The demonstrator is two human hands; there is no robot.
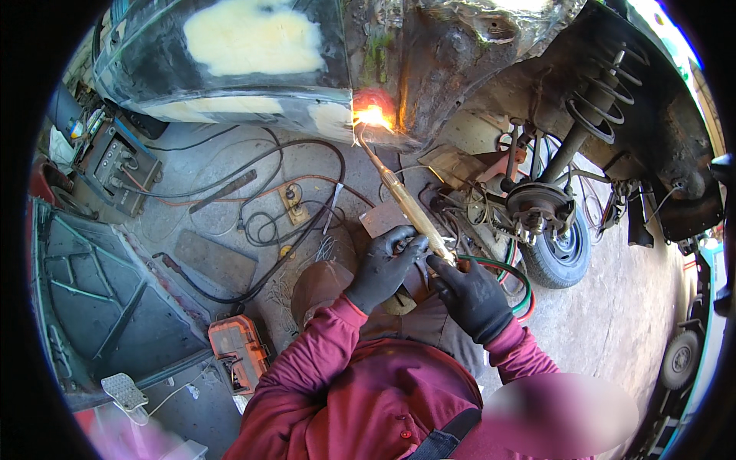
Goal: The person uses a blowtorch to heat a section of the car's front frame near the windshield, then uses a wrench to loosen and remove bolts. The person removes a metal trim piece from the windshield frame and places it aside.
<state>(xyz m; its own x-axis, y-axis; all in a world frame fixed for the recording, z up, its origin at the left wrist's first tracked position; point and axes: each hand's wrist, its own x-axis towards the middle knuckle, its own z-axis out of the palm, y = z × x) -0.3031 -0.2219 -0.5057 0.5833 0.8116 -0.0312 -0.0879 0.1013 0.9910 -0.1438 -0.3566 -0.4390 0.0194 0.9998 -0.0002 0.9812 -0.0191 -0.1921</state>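
A brass-coloured welding torch (410, 207) slants up and away from me. Its narrow tip reaches the lower corner of a car body panel (268, 84), where a bright orange-white flame (373, 116) glows against the metal. My right hand (471, 295), in a black glove, is closed around the torch's rear end, next to its green and red hoses (529, 295). Beside the torch handle is my left hand (383, 264), also black-gloved. Its fingers are curled together by a dark curved piece; what they grip is partly hidden.
Cables (307, 146) coil across the floor on the left, near a grey welding machine (119, 169). A car door (100, 299) and an orange toolbox (239, 349) lie at the left. To the right hang a coil-spring strut (598, 107) and brake hub, above a loose wheel (563, 253).
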